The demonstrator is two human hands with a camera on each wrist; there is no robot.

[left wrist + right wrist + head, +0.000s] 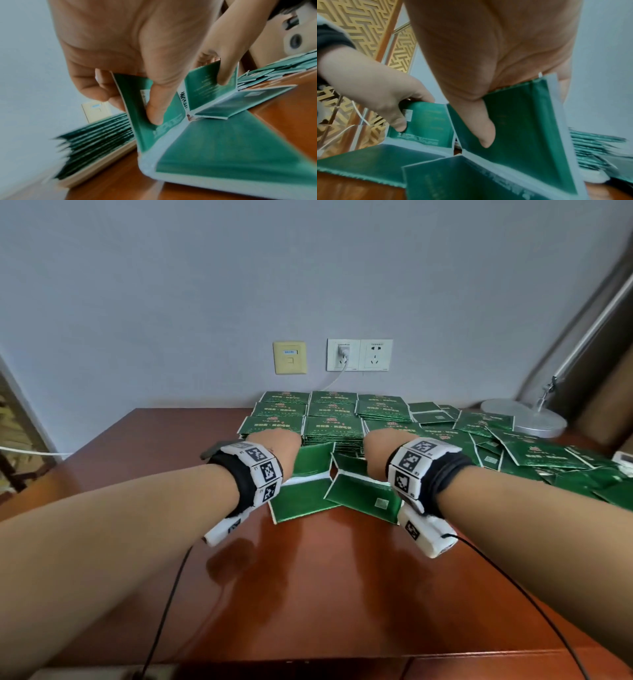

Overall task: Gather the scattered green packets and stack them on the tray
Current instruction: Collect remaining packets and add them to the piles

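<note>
Left hand [130, 56]: pinching an upright flat green foil packet [154, 108].
Right hand [488, 60]: gripping another green packet [522, 128].
Packets: edges on glossy brown wooden surface [325, 594], beside stacks on beige tray [96, 163].

R hand [488, 67] grip pinches a green packet [522, 128] upright, thumb [481, 128] on its face. L hand [373, 94] holds another packet [429, 121] beside it, both reflected in glossy surface [351, 189].

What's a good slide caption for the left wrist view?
Left hand grips an upright green packet beside the stacked tray.
</note>
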